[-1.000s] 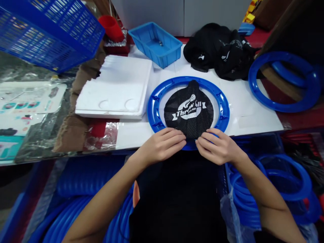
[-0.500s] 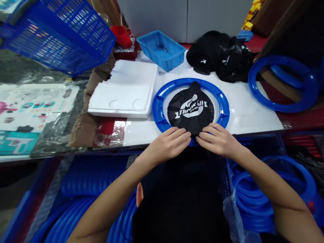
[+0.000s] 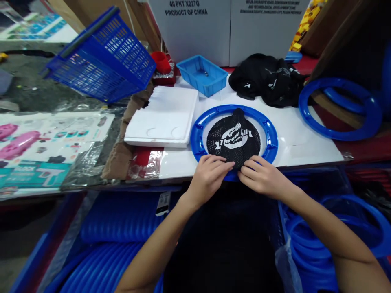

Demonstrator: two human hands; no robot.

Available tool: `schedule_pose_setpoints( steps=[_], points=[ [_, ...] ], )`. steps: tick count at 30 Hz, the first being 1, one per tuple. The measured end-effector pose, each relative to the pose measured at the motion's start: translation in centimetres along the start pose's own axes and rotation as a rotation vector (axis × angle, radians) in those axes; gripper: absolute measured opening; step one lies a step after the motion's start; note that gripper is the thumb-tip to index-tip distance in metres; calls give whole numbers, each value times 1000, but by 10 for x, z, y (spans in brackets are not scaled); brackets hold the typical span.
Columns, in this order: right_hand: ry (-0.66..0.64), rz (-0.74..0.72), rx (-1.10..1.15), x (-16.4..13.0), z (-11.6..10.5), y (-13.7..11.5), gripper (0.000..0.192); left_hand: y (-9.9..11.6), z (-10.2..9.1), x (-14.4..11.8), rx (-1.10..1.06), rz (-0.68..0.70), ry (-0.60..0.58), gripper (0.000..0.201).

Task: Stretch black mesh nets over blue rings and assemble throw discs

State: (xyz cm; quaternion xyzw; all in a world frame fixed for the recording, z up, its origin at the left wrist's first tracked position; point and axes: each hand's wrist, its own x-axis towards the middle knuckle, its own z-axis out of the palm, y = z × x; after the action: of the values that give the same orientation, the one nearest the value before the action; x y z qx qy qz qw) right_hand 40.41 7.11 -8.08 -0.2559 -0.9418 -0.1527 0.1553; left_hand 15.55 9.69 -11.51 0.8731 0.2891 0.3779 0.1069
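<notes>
A blue plastic ring (image 3: 273, 140) lies on the white board near the front edge of the table. Inside it rests a black mesh net (image 3: 220, 132) with a white printed logo, its small tab pointing to the far side. My left hand (image 3: 210, 175) pinches the near edge of the net against the ring, fingers together. Just to the right, my right hand (image 3: 259, 173) has its curled fingers on the same near edge. The fingers cover part of the ring's front.
Left of the ring is a white foam slab (image 3: 165, 116). Behind stand a light-blue tray (image 3: 203, 75) with small parts and a pile of black nets (image 3: 269, 79). A blue basket (image 3: 106, 57) leans at left. More blue rings (image 3: 339, 132) lie at right; others are stacked below.
The view has tilted up and shifted left slightly, showing print on the carton. My left hand has turned, its fingers drawn closer along the net's near edge; my right hand stays put.
</notes>
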Motion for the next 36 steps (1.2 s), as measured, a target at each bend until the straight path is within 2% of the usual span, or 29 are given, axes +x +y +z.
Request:
schedule_pose_setpoints(
  steps=[3,11,15,23,25,27,30,33,36],
  points=[
    [-17,15,29,-2,2,2,19,-5,5,-2,-126,-109,84,13],
    [7,53,71,-9,9,4,18,-10,-3,0,-145,-85,-1,16],
    [-33,79,46,-3,5,-1,28,-8,-8,8,-130,-130,-69,13],
    [-104,67,23,0,1,-3,20,-5,-20,18,-82,-195,-197,17],
    [-94,85,53,-2,1,-1,20,-5,-25,16,-154,-212,-160,17],
    [-74,96,97,-4,1,1,20,-5,-30,12,-195,-246,-76,16],
    [-33,90,204,-8,1,4,26,-6,-35,5,-122,-285,35,14],
    [44,139,344,-10,2,4,32,-8,-36,4,-85,-289,33,13],
    [143,295,439,-7,6,2,30,-10,-34,9,-100,-277,2,12]
  ],
)
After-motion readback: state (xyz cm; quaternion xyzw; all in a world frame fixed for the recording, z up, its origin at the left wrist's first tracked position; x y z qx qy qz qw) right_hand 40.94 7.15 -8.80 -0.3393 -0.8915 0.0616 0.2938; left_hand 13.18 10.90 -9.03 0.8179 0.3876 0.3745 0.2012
